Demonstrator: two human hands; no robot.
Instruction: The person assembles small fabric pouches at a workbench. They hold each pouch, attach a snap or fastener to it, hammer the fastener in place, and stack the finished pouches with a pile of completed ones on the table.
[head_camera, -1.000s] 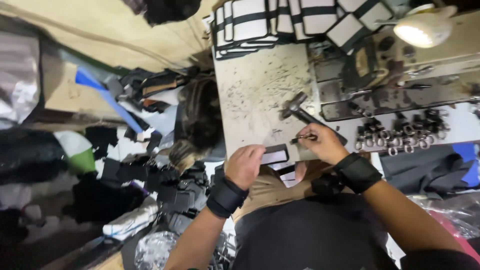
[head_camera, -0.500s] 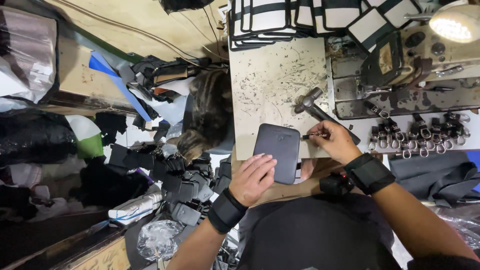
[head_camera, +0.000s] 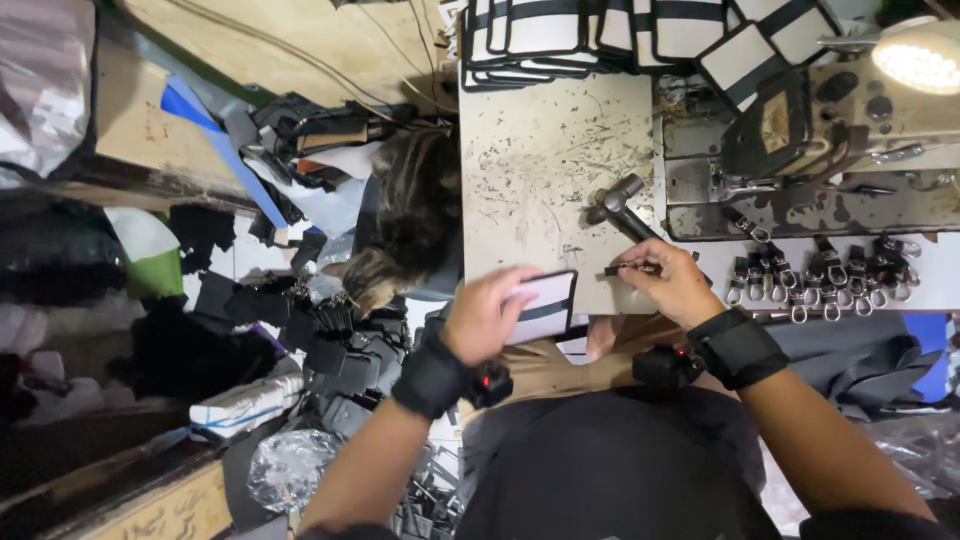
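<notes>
My left hand grips a flat rectangular panel, pale with a black border, at the near edge of the scuffed work slab. My right hand pinches a small dark metal piece just right of the panel, over the slab's edge. A hammer lies on the slab right behind my right hand. Both wrists wear black bands.
A stack of similar black-bordered panels lies at the slab's far edge. A sewing machine with a lit lamp stands at right, with a row of metal clasps before it. Black parts are heaped on the floor at left.
The panel in my left hand has turned from its dark side to its pale side and moved closer to me. My right hand has stayed by the hammer.
</notes>
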